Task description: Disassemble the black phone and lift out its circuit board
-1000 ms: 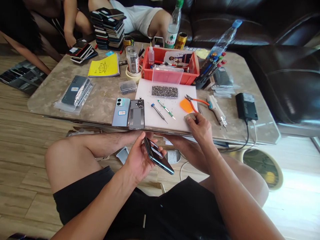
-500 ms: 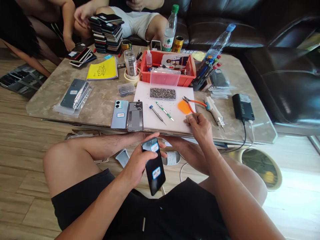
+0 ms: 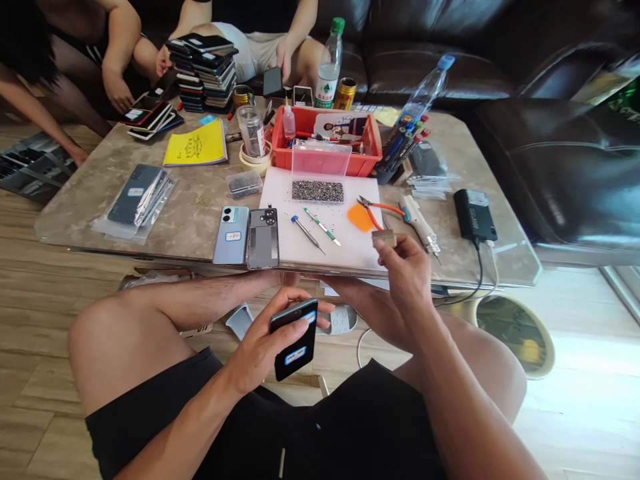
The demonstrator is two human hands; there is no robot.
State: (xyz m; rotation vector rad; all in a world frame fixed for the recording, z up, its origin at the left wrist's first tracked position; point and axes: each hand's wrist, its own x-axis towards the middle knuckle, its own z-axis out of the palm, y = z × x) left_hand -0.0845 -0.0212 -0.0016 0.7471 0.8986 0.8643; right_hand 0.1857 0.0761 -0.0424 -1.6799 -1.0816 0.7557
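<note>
My left hand [image 3: 263, 343] holds a black phone [image 3: 295, 340] with a small blue-and-white sticker over my lap, screen side up. My right hand [image 3: 407, 270] pinches a small grey-brown block [image 3: 384, 238] just above the front edge of the white work mat [image 3: 320, 223]. On the mat lie two small screwdrivers [image 3: 315, 230], an orange pick [image 3: 360, 217] and a tray of tiny screws [image 3: 318, 191]. A light-blue phone [image 3: 231, 225] and an opened phone frame [image 3: 264, 229] rest left of the mat.
The marble table [image 3: 190, 200] carries a red parts bin [image 3: 325, 143], a yellow booklet [image 3: 196, 143], bagged phones [image 3: 136, 195], a phone stack [image 3: 203, 63], cutters [image 3: 377, 207], an electric screwdriver [image 3: 419, 223] and a black power box [image 3: 474, 215]. Other people's hands [image 3: 117, 93] work at the far edge.
My left hand turned the black phone from edge-on to flat and lowered it toward my lap. My right hand lifted the small block off the mat's corner.
</note>
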